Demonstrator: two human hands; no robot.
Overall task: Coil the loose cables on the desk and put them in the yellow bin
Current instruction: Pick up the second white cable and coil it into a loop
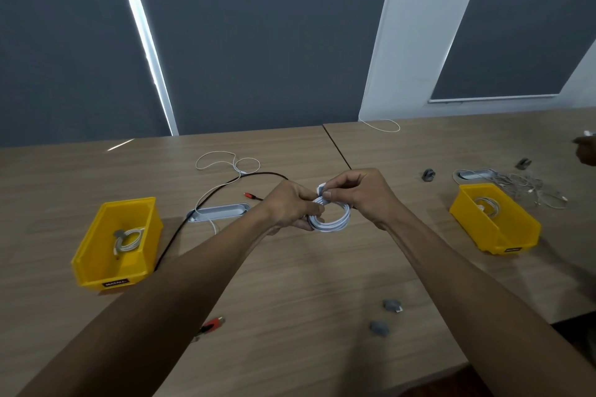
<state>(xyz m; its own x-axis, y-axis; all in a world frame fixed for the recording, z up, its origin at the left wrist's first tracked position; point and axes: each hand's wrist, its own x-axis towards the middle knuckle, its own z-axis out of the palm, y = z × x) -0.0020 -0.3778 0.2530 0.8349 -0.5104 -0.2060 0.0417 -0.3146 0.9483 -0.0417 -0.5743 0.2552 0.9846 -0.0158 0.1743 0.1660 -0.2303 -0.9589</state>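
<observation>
Nearest, two grey clips [392, 305] lie on the wooden desk [290, 284], with a red connector [213, 323] beside the left forearm. Two yellow bins observed: the left bin [93, 255] holds one coiled white cable [129, 240]; the right bin [503, 235] holds another coil [487, 204]. Above mid-desk, the white cable coil [330, 219] is held off the surface between both hands. The left hand [290, 206] grips its left side, fingers curled around the loops; the right hand [364, 192] pinches the cable end at the top. Farther back lie one black cable [206, 200], one loose white cable [225, 164] and a tangle [529, 187] of white leads.
</observation>
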